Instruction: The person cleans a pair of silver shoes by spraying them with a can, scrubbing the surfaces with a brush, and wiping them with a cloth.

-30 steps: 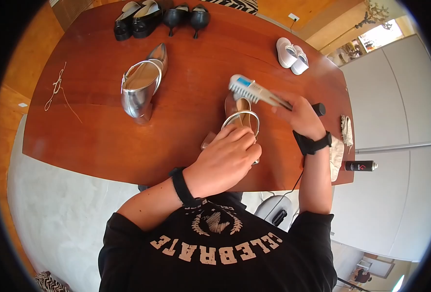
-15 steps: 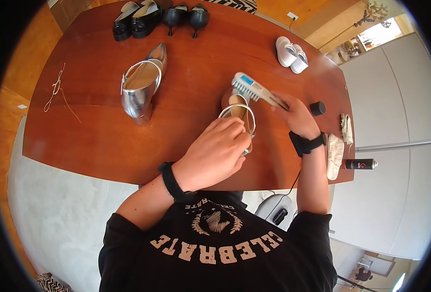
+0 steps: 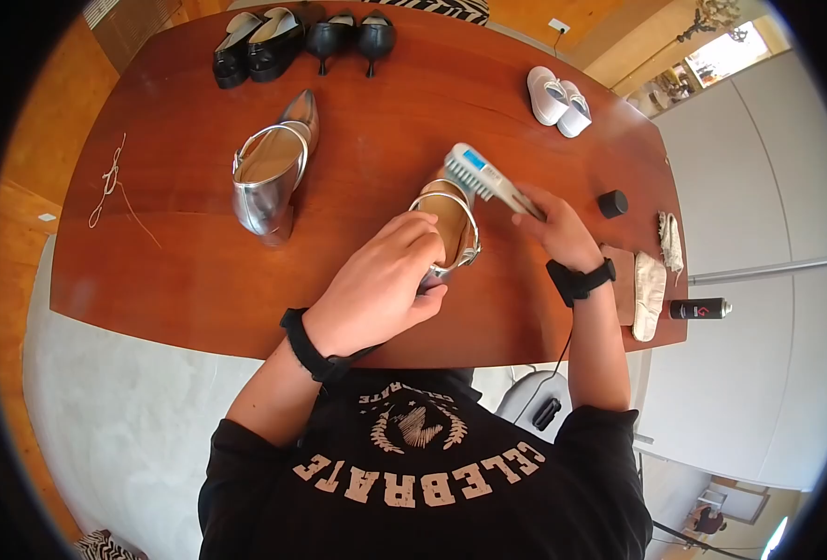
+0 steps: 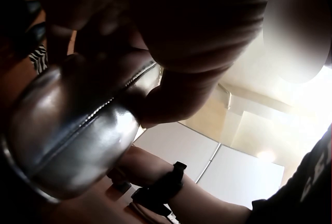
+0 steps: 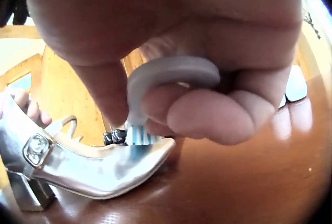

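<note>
A silver ankle-strap heeled shoe (image 3: 451, 227) is gripped around its heel end by my left hand (image 3: 371, 280), fingers reaching into its opening. The right wrist view shows its jewelled buckle (image 5: 38, 150), block heel and pointed toe. My right hand (image 3: 565, 231) holds a white brush (image 3: 499, 184) with a blue label by its handle. Blue and white bristles (image 5: 140, 135) meet the upper near the toe in the right wrist view. From the left wrist, the silver back (image 4: 78, 130) with its seam shows under the fingers. The matching shoe (image 3: 269, 201) stands upright to the left.
Black loafers (image 3: 278, 47) and black heels (image 3: 372, 42) stand at the table's far edge, white shoes (image 3: 546, 98) at the far right. A black cap (image 3: 612, 203), cream cloth (image 3: 650, 297) and spray can (image 3: 698, 309) are at the right. String (image 3: 111, 182) lies at the left.
My left hand and the shoe have shifted left, turning the shoe a little. The right hand has moved slightly left and down with the brush, whose head stays by the toe.
</note>
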Demonstrator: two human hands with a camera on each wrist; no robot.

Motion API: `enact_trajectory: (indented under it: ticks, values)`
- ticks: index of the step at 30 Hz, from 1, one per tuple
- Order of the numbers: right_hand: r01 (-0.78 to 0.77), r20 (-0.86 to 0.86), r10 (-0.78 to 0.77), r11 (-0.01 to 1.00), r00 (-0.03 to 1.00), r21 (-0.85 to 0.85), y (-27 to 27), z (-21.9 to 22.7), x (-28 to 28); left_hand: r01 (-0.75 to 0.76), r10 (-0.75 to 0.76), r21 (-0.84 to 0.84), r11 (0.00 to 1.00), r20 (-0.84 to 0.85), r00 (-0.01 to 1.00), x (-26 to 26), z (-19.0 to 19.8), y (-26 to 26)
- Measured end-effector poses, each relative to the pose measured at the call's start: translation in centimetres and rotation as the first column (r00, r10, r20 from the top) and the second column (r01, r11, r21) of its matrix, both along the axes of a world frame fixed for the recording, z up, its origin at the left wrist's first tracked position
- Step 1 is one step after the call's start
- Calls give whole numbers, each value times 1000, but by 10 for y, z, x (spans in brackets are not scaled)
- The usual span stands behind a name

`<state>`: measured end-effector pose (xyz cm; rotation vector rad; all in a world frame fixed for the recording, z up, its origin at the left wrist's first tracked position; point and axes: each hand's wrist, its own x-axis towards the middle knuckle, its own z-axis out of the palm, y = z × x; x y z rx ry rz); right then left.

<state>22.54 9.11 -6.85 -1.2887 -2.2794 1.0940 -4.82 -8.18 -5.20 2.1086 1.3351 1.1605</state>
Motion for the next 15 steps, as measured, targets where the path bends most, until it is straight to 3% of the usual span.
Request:
enact_trajectory:
  ticks: [2,5,8,11,14,15]
  values:
    - [-72,-94,64,993,994,-91,-6,-1,2,14,-14,-31,999,-1,1000,-1,0,1]
    - [44,-33,-50,986,998,-158,-4,4,-2,14,-14,-58,998,1,1000,0,2,1]
    - [145,24,-143,986,989,-79,2,-8,-4,7,-7,-75,997,-5,1000,-2,2,1]
    - [64,-21,-67,989,998,-130,-5,-7,-3,-2,5,-94,996,30,1000,-8,4,1]
    - [-21,-127,11,997,992,-79,-11,-14,0,-7,21,-117,993,115,993,-16,2,3]
    - [14,-86,-23,994,996,-107,-12,-14,1,-8,27,-125,992,146,989,-19,1,4]
